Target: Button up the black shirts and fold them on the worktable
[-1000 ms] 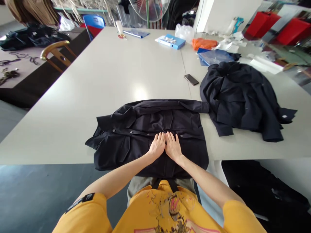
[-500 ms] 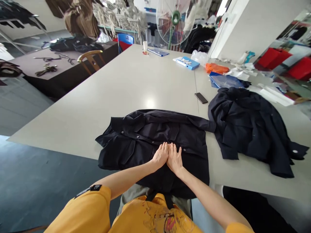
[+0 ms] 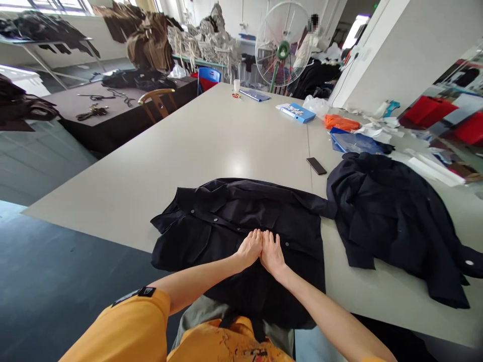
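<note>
A dark jacket (image 3: 226, 201) with a row of round buttons down its front lies across the near side of the table, collar to the left. My left hand (image 3: 250, 246) and my right hand (image 3: 272, 249) meet side by side at its front placket, between two visible buttons. The fingers of both hands are pressed together on the cloth, with the thumbs out of sight. Whatever part of the placket is beneath the fingertips is hidden. The jacket's lower side hangs over the table edge against my body.
A second dark jacket (image 3: 388, 211) lies crumpled to the right, close to the first one's sleeve. Beyond are a phone (image 3: 316, 166), a blue binder (image 3: 300, 113), an orange bag (image 3: 341, 122) and scissors (image 3: 236, 95). A large fan (image 3: 283, 50) stands behind the table (image 3: 188, 136).
The camera view has tilted up slightly, so everything sits lower in the picture. My hands stay together at the same spot on the placket, and my right fingers are drawn a little closer together.
</note>
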`<state>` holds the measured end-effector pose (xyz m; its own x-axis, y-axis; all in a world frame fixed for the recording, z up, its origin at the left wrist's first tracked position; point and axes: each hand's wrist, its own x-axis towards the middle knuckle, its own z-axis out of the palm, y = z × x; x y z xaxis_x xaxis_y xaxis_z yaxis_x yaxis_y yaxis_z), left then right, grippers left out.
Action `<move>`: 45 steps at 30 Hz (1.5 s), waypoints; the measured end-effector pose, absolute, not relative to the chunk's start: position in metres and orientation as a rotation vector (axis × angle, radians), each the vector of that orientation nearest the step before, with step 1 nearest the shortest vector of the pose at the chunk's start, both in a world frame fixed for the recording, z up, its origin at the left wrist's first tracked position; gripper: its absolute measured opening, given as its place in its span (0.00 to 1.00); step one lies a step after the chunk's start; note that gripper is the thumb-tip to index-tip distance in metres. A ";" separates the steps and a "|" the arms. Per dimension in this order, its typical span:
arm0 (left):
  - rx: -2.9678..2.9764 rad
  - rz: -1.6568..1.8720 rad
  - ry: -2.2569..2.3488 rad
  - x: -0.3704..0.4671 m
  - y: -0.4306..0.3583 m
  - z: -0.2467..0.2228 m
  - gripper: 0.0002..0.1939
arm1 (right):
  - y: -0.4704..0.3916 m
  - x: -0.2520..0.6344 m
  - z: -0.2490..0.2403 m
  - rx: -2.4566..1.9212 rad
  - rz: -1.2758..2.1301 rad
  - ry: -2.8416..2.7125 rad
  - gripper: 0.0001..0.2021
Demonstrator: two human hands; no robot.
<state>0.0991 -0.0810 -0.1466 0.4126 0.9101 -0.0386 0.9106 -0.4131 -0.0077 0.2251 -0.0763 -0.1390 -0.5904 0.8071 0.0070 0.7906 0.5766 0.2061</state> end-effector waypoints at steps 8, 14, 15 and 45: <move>2.694 -0.056 1.753 0.100 -0.087 -0.162 0.30 | -0.075 0.225 -0.145 1.381 0.345 2.745 0.27; 2.743 -0.046 1.760 0.107 -0.096 -0.177 0.34 | -0.086 0.225 -0.149 1.478 0.267 2.701 0.28; 2.749 -0.029 1.759 0.106 -0.096 -0.179 0.35 | -0.087 0.225 -0.148 1.477 0.258 2.695 0.29; 2.623 -0.152 1.625 0.103 -0.095 -0.155 0.31 | -0.097 0.222 -0.131 1.504 0.053 2.617 0.30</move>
